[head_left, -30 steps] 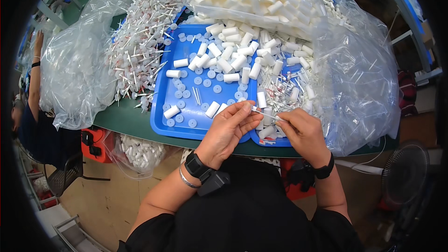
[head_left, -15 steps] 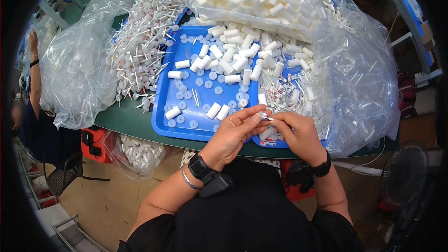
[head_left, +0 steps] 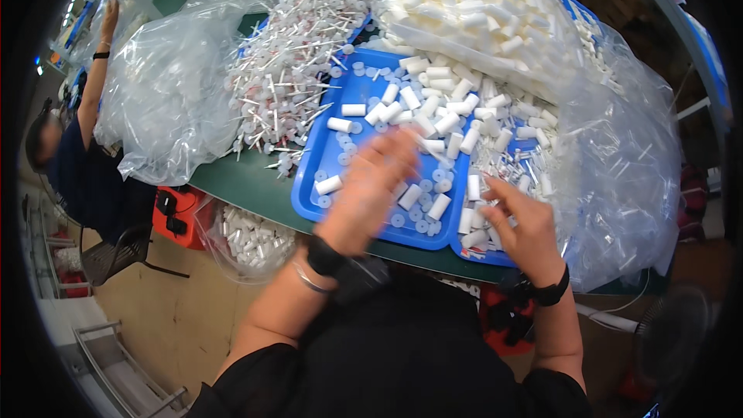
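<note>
My left hand (head_left: 375, 186) is smeared by motion over the blue tray (head_left: 311, 200); whether it holds anything is hidden. White cylinders (head_left: 354, 110) and translucent round discs (head_left: 398, 220) lie scattered around it in the tray. My right hand (head_left: 530, 228) hovers at the front of a second blue tray (head_left: 503, 258). Its thumb and index finger are apart, with nothing visible between them. Close by its fingertips are more white cylinders (head_left: 474, 187) and a heap of thin white sticks (head_left: 534, 161).
Left of the tray rises a heap of stemmed discs (head_left: 282, 70), beside a clear plastic bag (head_left: 170, 93). A large bag of white cylinders (head_left: 480, 23) stands behind, another clear bag (head_left: 619, 178) at right. A co-worker's arm (head_left: 94, 85) shows far left, a fan (head_left: 679, 333) lower right.
My hands have parted from a small white piece held between them, which I no longer make out. The left swept over the tray; the right opened its fingers. The whole view has shifted.
</note>
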A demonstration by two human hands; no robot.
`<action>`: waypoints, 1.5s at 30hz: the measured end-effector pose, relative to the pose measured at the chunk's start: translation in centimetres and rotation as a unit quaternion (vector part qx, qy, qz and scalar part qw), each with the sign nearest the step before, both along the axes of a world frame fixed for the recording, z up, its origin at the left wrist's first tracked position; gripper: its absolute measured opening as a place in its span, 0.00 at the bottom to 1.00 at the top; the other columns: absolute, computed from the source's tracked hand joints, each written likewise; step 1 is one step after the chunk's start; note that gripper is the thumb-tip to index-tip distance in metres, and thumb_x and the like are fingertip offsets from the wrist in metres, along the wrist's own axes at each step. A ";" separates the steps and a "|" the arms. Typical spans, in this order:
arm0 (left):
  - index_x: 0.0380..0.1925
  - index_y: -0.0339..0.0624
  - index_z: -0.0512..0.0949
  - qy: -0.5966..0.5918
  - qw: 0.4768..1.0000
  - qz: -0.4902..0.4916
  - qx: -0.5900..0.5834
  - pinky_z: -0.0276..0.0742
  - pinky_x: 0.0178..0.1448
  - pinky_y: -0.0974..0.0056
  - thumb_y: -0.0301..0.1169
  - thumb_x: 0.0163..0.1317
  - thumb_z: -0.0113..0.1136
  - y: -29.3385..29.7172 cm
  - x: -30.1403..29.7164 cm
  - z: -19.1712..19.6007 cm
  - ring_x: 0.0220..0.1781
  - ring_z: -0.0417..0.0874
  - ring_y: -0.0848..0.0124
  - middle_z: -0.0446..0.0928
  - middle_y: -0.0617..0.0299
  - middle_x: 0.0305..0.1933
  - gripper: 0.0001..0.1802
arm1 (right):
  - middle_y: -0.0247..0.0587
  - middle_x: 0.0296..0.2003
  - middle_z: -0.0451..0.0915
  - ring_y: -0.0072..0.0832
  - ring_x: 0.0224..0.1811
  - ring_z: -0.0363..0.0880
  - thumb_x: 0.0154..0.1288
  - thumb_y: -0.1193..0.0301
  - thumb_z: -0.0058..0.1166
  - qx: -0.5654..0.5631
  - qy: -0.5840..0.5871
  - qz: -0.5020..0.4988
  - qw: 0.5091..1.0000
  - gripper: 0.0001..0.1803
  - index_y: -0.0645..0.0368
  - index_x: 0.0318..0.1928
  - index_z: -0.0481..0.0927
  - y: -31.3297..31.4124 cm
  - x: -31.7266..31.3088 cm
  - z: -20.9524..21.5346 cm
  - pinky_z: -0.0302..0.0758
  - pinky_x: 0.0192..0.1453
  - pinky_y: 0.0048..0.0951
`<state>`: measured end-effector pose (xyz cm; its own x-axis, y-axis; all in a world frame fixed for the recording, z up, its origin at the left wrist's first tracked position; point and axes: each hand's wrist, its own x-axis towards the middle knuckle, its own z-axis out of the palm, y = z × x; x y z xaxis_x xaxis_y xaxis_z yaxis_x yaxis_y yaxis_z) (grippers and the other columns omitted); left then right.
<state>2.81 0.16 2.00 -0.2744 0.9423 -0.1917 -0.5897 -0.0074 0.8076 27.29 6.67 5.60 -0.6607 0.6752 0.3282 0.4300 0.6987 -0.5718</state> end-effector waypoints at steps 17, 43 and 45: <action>0.55 0.41 0.82 0.696 0.708 -0.082 0.080 0.77 0.62 0.55 0.24 0.63 0.66 2.1 -1.3 -4.3 0.55 0.81 0.53 0.83 0.53 0.55 0.19 | 0.46 0.31 0.86 0.45 0.38 0.85 0.60 0.62 0.66 0.040 -0.328 -0.119 0.936 0.12 0.57 0.29 0.87 10.1 0.7 -4.9 0.79 0.44 0.43; 0.54 0.35 0.80 -0.018 0.976 -0.199 -0.088 0.86 0.53 0.68 0.36 0.78 0.60 -0.2 1.7 -1.8 0.46 0.87 0.74 0.85 0.57 0.49 0.15 | 0.46 0.43 0.86 0.29 0.46 0.89 0.76 0.77 0.58 -0.404 0.265 -0.039 0.875 0.07 0.67 0.49 0.78 1.3 1.3 1.1 0.86 0.48 0.26; 0.56 0.35 0.79 -0.132 0.966 -0.203 -0.095 0.87 0.56 0.69 0.36 0.78 0.59 -0.8 2.8 -2.0 0.46 0.88 0.73 0.85 0.56 0.48 0.16 | 0.47 0.44 0.87 0.31 0.47 0.90 0.77 0.77 0.57 -0.435 0.261 -0.025 0.862 0.09 0.67 0.52 0.77 0.1 0.7 0.6 0.86 0.49 0.26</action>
